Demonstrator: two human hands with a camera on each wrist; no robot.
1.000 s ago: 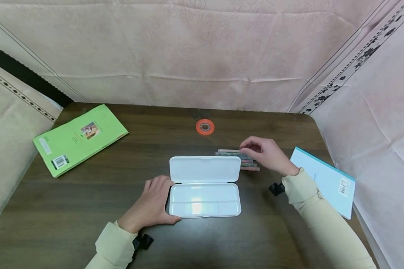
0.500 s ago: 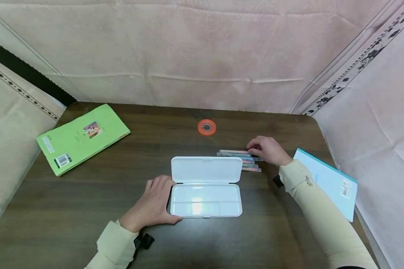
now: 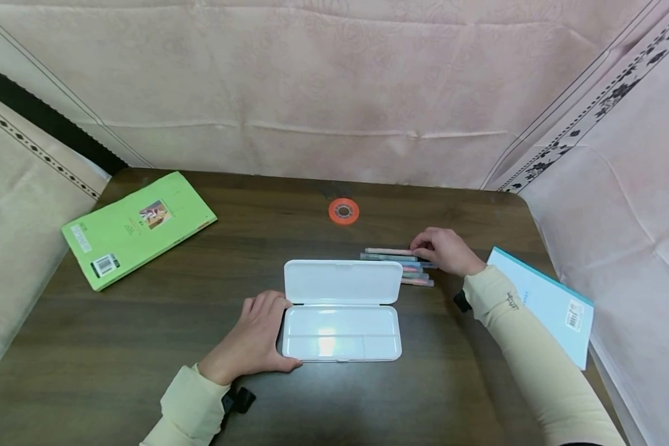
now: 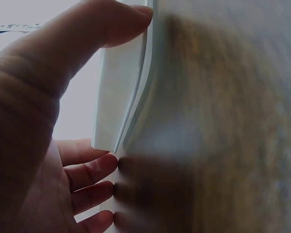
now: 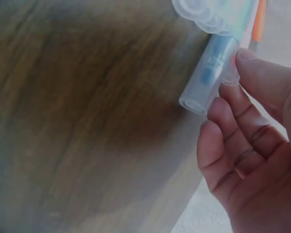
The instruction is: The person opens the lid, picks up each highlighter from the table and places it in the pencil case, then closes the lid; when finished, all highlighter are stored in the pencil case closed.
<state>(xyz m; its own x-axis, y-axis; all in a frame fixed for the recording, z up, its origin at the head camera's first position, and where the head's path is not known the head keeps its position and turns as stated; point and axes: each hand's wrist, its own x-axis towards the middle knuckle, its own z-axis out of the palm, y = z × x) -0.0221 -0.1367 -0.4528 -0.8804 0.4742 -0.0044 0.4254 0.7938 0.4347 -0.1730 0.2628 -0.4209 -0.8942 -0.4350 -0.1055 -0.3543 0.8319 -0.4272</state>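
Note:
A white plastic pencil case (image 3: 342, 282) lies opened flat on the table, its lid on the far side. My left hand (image 3: 256, 337) grips the case's left end, thumb at the near corner and fingers along the side. In the left wrist view, the thumb presses the case (image 4: 111, 97) edge. Behind the lid lies a row of marker pens (image 3: 390, 257), partly hidden by it. With thumb and fingers, my right hand (image 3: 445, 250) pinches the end of the farthest, pinkish marker (image 5: 231, 77). Beside those fingers, a blue marker (image 5: 211, 73) with a clear cap sticks out past the others.
A green book (image 3: 139, 229) lies at the left of the wooden table (image 3: 145, 347). The light blue book (image 3: 552, 310) at the right is partly behind the right forearm. An orange disc-shaped roll (image 3: 343, 211) lies near the far edge, before a hanging cloth (image 3: 312, 93).
My right hand has shifted a little right along the markers, and a blue one now juts out farther right. The left hand keeps its hold on the case. The view has shifted slightly.

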